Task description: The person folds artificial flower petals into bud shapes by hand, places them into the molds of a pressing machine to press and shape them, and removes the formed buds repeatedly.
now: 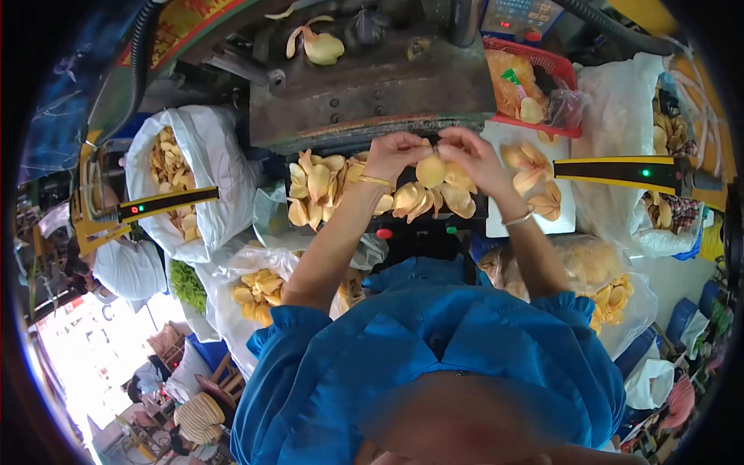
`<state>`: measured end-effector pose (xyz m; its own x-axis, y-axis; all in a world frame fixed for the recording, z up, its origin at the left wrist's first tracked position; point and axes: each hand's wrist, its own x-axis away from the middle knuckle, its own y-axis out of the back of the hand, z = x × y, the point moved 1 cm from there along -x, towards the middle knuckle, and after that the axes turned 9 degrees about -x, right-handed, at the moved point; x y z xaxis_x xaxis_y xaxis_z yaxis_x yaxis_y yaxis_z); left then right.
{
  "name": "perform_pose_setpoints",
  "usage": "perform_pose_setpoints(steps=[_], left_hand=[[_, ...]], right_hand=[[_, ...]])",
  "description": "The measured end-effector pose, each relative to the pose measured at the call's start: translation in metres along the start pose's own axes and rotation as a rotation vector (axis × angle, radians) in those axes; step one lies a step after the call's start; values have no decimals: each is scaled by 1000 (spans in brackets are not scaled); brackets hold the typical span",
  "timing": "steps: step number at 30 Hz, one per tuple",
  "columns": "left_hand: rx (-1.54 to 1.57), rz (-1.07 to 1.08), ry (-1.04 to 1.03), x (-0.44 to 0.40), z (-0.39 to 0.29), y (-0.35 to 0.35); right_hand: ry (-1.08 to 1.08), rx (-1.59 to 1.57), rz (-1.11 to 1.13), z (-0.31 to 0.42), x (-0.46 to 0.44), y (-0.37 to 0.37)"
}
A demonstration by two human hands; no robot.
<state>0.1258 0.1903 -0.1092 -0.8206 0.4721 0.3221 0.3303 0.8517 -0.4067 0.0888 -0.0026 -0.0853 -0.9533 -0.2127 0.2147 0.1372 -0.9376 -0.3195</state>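
My left hand (394, 157) and my right hand (476, 161) meet at the front edge of a dark metal press. The fingers of both are pinched at the top of a pale yellow petal-shaped piece (431, 172), which hangs between them. Below it on the dark ledge lies a bunch of similar petals (416, 200). More loose petals (318, 180) are heaped to the left, partly behind my left wrist. A few reddish-tinted petals (528, 172) rest on a white board (496, 225) to the right of my right hand.
The dark press (372, 97) stands ahead, petals on top. Black-and-yellow sensor bars (167, 205) (616, 171) flank the ledge. White sacks (225, 178) and plastic bags of petals stand on both sides. A red basket (570, 128) sits back right; red (384, 233) and green buttons (451, 230) face me.
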Motion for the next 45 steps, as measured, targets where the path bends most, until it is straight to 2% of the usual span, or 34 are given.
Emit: perform_pose_setpoints(steps=[2, 8, 12, 13, 17, 18, 20, 22, 23, 27, 29, 30, 32, 38, 42, 44, 45], left_hand=[[-250, -16, -33, 9, -7, -6], [-103, -117, 129, 23, -38, -10], [73, -281, 197, 24, -34, -9], [77, -285, 206, 22, -29, -8], [354, -328, 54, 6, -8, 0], [361, -328, 51, 7, -8, 3], [336, -355, -57, -7, -21, 22], [319, -427, -87, 14, -13, 36], [314, -425, -78, 21, -19, 39], [211, -156, 12, 16, -82, 32], [-139, -273, -42, 13, -100, -9], [-141, -279, -43, 11, -103, -12], [-494, -145, -71, 4, -105, -14], [-274, -261, -161, -9, -85, -20], [-316, -453, -307, -21, -86, -28], [-514, -463, -472, -26, -115, -21], [-513, -460, -474, -30, -132, -17]], right_hand=[[-6, 259, 83, 19, -3, -3], [-73, 225, 281, 25, -29, -1], [106, 560, 125, 27, -28, -17], [96, 557, 127, 22, -30, -19], [852, 978, 22, 14, -42, -29], [851, 984, 28, 19, -36, -34], [640, 502, -178, 46, -31, -36], [317, 4, -374, 50, -5, -41], [313, -1, -383, 51, -3, -42], [234, 412, -90, 77, -35, -30], [217, 364, -57, 70, -42, -29], [195, 310, -38, 62, -45, -28], [152, 187, -12, 47, -52, -30], [232, 69, -46, 61, -57, -38], [467, -2, -256, 60, -68, -53], [642, 237, -211, 94, -90, -59], [599, 370, -221, 113, -108, -59]])
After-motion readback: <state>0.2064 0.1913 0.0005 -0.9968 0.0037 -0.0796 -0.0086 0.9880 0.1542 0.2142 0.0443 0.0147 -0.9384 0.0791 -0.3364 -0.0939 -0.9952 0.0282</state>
